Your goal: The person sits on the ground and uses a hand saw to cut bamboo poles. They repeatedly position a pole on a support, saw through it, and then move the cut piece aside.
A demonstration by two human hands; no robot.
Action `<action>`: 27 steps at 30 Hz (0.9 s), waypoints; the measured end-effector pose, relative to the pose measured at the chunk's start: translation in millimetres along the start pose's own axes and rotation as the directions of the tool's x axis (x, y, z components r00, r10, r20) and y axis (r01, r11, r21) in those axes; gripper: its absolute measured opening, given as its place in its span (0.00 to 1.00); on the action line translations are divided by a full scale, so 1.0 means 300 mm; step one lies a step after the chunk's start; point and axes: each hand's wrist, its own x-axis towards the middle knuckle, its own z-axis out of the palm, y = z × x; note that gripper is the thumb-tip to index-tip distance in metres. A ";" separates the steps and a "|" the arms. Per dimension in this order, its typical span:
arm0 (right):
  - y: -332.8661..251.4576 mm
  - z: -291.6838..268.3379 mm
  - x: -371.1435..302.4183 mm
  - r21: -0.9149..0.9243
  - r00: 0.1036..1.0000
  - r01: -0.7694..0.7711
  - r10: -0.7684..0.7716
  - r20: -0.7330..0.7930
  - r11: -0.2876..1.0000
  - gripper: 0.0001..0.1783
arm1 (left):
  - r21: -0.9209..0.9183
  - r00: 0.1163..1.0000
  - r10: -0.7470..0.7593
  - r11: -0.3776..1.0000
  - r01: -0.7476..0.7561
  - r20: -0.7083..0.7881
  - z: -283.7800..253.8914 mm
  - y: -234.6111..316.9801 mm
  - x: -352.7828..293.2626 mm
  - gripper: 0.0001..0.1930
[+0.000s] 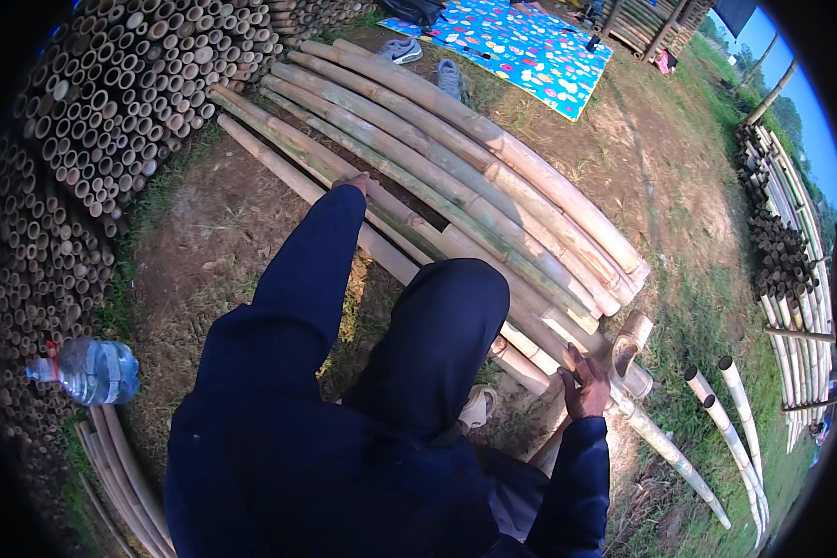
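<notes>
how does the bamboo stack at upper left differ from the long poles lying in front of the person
The bamboo stack shows mostly round, hollow ends, while the long poles show their lengths. The bamboo stack is piled many layers high; the long poles lie roughly side by side, low down. The bamboo stack looks brown with dark holes, whereas the long poles are pale tan with greenish patches. Both are cut bamboo.
</notes>
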 end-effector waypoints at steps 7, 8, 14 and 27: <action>0.153 -0.011 -0.034 -0.052 0.999 -0.041 0.040 -0.023 0.998 0.37 | -0.145 0.993 -0.020 0.989 0.037 0.114 0.067 -0.087 -0.076 0.16; 0.160 -0.006 -0.032 -0.061 0.999 -0.030 0.027 -0.038 0.998 0.37 | -0.111 0.992 -0.018 0.993 0.032 0.128 0.067 -0.084 -0.085 0.15; 0.126 -0.005 -0.011 -0.049 0.993 -0.013 0.007 -0.117 0.999 0.30 | -0.105 0.990 -0.040 0.993 0.054 0.138 0.079 -0.020 -0.200 0.12; 0.143 0.050 -0.048 0.043 0.997 -0.060 0.062 -0.046 0.997 0.30 | 0.144 0.984 -0.107 0.986 0.086 0.142 0.007 -0.024 -0.223 0.17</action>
